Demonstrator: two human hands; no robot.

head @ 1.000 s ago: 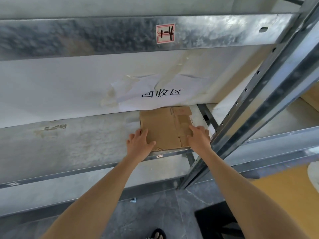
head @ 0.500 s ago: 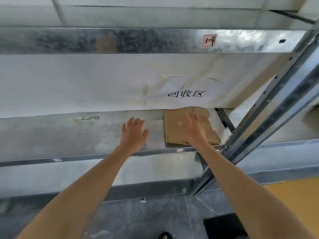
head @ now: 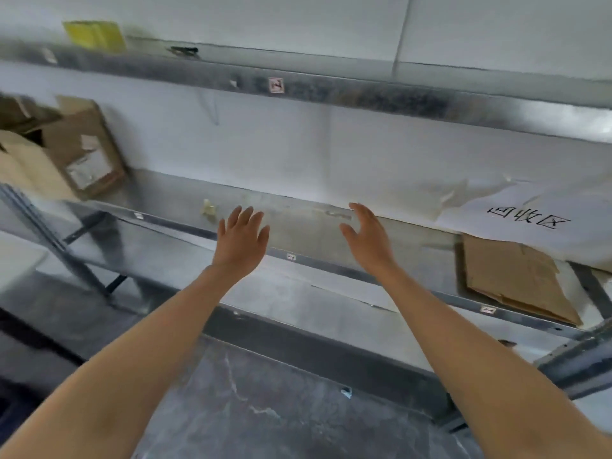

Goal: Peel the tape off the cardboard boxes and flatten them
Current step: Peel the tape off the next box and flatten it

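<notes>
Both hands hover over the metal shelf (head: 159, 223), holding nothing: left hand (head: 243, 238) flat with fingers spread, right hand (head: 367, 238) relaxed with its thumb apart. Contact with the shelf: cannot tell. Flattened cardboard (head: 510, 279) lies far right, partly under a white paper sign (head: 526, 220). Unflattened cardboard boxes (head: 82, 150) stand far left, well apart from both hands. Small pale scrap (head: 209, 208) near the left fingertips

Storeroom: galvanized metal shelving (head: 364, 94) holding cardboard boxes (head: 82, 150).
</notes>
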